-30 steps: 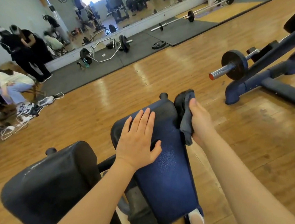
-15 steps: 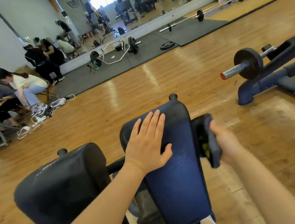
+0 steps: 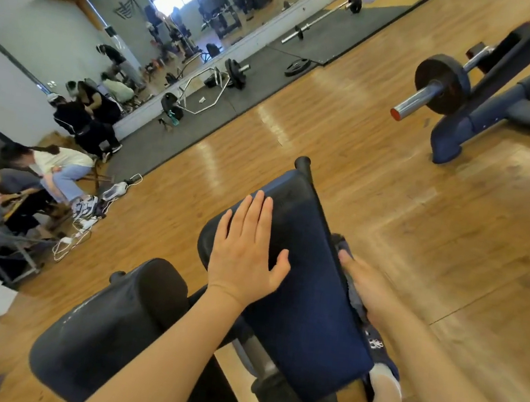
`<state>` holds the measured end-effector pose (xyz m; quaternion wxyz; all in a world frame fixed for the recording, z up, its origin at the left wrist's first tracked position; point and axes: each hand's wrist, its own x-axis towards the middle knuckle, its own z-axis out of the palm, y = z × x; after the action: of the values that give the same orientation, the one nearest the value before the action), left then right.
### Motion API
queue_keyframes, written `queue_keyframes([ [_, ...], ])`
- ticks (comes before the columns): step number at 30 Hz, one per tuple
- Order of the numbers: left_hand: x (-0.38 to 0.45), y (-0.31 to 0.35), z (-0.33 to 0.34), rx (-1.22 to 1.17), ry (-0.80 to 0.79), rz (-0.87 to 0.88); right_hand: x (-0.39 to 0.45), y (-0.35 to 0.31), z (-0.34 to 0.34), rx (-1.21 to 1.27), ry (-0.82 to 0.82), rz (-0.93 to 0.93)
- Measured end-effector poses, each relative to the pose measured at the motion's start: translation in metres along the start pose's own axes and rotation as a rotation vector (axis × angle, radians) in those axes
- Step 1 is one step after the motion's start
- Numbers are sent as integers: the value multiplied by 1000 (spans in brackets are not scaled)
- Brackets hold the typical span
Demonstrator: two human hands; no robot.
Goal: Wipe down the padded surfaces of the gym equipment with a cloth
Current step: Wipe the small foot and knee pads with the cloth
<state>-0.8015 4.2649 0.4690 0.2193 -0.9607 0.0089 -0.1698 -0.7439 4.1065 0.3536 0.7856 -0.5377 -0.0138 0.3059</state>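
Now both hands are on the blue pad (image 3: pixel 305 292).
Left hand (image 3: pixel 247 255) lies flat with straight fingers on top of the pad; right hand (image 3: pixel 363 286) presses a dark cloth (image 3: pixel 354 293) against the pad's right edge, its grip blurred, beside a black pad (image 3: pixel 109 315) on the left.

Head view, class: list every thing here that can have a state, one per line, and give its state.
Left hand: flat on the blue pad, fingers straight.
Right hand: presses the cloth against the pad's right side.
Cloth: bunched, between hand and pad.
Blue pad: tilted, being wiped.
Black pad: untouched.
Barbell: loaded with a plate, resting on the frame.
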Motion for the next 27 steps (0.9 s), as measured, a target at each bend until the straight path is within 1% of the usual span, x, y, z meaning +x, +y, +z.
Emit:
queue_keyframes([
  [2,0,0,-1,6,3,-4,-12,25,-11,-60,14,68],
  [4,1,1,-2,12,5,-2,-13,22,-14,-111,63,82],
  [5,0,1,-2,14,1,-1,-8,14,-14,-129,97,41],
  [7,1,0,-1,12,4,0,4,-15,-6,-63,120,-51],
  [9,1,0,-1,4,9,-2,16,-47,5,-4,109,-153],
  [11,1,0,1,-8,21,1,13,-69,22,-10,84,-239],
  [12,1,0,1,-12,27,1,8,-71,29,-43,79,-275],
  [15,1,0,1,-24,26,5,-7,-48,35,-153,155,-339],
  [18,2,-1,1,-23,17,6,-14,-2,21,-218,192,-293],
  [20,1,-1,0,-22,12,6,-28,29,11,-194,225,-236],
  [23,1,0,0,-30,10,7,-52,85,-9,-218,292,-92],
  [25,1,0,-1,-30,15,6,-61,101,-18,-185,366,15],
  [27,0,1,0,-33,13,7,-61,86,-19,-27,469,34],
])
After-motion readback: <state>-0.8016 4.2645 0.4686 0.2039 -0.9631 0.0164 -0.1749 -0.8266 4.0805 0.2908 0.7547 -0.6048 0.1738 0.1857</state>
